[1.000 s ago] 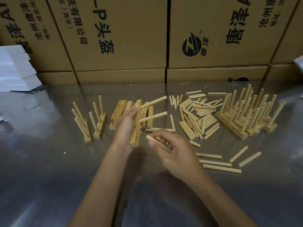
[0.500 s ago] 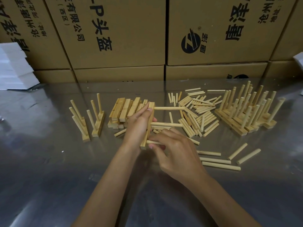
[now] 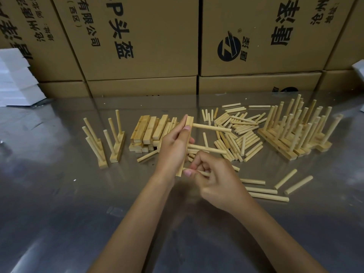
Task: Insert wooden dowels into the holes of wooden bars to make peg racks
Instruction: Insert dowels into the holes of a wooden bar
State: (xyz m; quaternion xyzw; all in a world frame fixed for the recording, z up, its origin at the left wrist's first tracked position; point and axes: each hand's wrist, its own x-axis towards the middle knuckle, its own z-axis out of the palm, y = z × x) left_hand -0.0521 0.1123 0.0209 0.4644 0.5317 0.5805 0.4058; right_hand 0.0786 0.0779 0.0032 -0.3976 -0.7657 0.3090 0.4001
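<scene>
My left hand (image 3: 173, 148) grips a wooden bar (image 3: 189, 121) held on edge above the table. Two dowels stick out of the bar to the right, the upper dowel (image 3: 211, 127) and the middle dowel (image 3: 206, 149). My right hand (image 3: 214, 178) pinches a third dowel (image 3: 202, 173) whose tip sits at the bar's near end. Whether that tip is in a hole is hidden by my fingers.
A stack of bare bars (image 3: 149, 133) lies left of my hands, two finished racks (image 3: 106, 142) further left. Loose dowels (image 3: 238, 133) are piled behind, several more (image 3: 266, 191) lie near right. Finished racks (image 3: 297, 133) crowd the far right. Cardboard boxes (image 3: 141, 40) wall the back.
The bar has turned so its dowels point right instead of up and right. My right hand has brought its dowel left to the bar's near end.
</scene>
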